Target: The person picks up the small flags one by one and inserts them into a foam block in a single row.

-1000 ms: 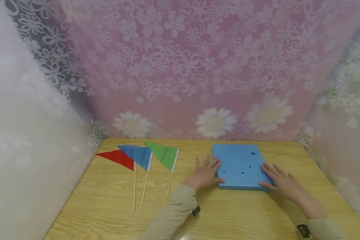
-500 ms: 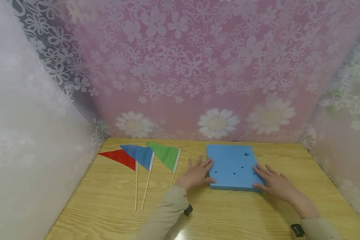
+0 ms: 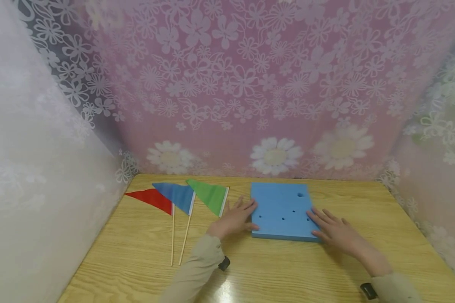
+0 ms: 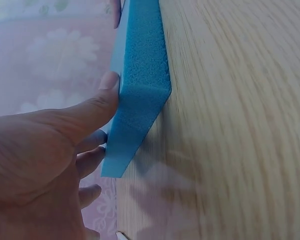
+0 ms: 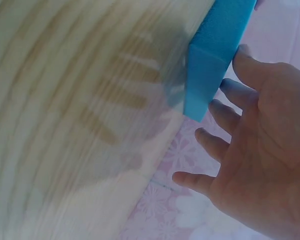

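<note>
Sliding the blue foam block (image 3: 281,210) across the worktop (image 3: 288,269) looks like the step in hand. It lies flat near the middle, just right of three flags (image 3: 182,198). Both hands are spread flat with straight fingers: left hand (image 3: 233,219) pressing the block's left edge, thumb on the near corner, right hand (image 3: 335,231) on the right edge, fingertips lying over the top. Judging by that, the next bit needs even pressure from both sides so the foam doesn't twist, stopping short of the green flag (image 3: 210,197).
</note>
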Available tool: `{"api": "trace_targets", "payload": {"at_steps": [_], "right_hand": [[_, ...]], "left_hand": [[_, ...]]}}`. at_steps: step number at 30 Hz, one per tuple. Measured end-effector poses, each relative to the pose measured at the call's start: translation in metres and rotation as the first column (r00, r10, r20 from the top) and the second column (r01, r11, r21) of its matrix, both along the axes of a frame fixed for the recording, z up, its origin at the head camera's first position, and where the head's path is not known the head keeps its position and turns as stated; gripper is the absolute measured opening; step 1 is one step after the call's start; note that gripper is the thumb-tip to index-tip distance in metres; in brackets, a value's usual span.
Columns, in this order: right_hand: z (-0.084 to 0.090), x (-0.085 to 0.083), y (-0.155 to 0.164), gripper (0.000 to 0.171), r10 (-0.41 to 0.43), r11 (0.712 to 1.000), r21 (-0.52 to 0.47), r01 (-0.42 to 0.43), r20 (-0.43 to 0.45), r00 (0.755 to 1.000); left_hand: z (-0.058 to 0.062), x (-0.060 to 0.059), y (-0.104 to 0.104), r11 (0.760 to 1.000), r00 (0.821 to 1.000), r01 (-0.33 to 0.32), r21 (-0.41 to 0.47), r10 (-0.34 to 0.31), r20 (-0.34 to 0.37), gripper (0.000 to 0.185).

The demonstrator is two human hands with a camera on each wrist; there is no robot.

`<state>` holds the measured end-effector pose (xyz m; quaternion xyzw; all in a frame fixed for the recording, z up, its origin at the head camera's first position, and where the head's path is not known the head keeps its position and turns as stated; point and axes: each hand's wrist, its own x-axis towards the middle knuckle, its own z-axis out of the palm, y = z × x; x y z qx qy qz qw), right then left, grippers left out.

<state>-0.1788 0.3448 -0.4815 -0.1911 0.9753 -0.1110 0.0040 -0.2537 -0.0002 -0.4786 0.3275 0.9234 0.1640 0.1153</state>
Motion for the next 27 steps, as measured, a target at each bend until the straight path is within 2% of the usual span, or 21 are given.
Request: {"api": "trace_targets", "payload": {"at_steps": [6, 8, 13, 19, 27], "right_hand": [[-0.007, 0.000, -0.008, 0.062, 0.045, 0.999, -0.019, -0.047, -0.099, 0.994], [-0.007, 0.000, -0.012, 0.062, 0.049, 0.999, -0.009, -0.050, -0.102, 0.994], [-0.002, -0.001, -0.024, 0.062, 0.033, 0.999, 0.009, -0.032, -0.046, 0.998], [0.005, -0.001, -0.040, 0.063, 0.029, 0.999, -0.022, -0.029, 0.025, 0.999], [0.004, -0.001, -0.055, 0.064, 0.050, 0.997, -0.051, -0.049, 0.009, 0.999]], "left_hand": [[0.000, 0.002, -0.014, 1.000, 1.000, -0.008, 0.017, 0.008, 0.006, 0.082], [-0.002, 0.003, -0.018, 1.000, 1.000, -0.014, 0.023, 0.014, 0.009, 0.082], [-0.006, 0.005, -0.028, 0.999, 1.000, -0.025, 0.035, 0.024, 0.010, 0.081], [-0.006, 0.006, -0.041, 0.999, 0.999, -0.042, 0.034, 0.041, 0.028, 0.081], [-0.006, 0.007, -0.061, 0.994, 0.997, -0.031, 0.100, 0.024, 0.069, 0.080]]}}
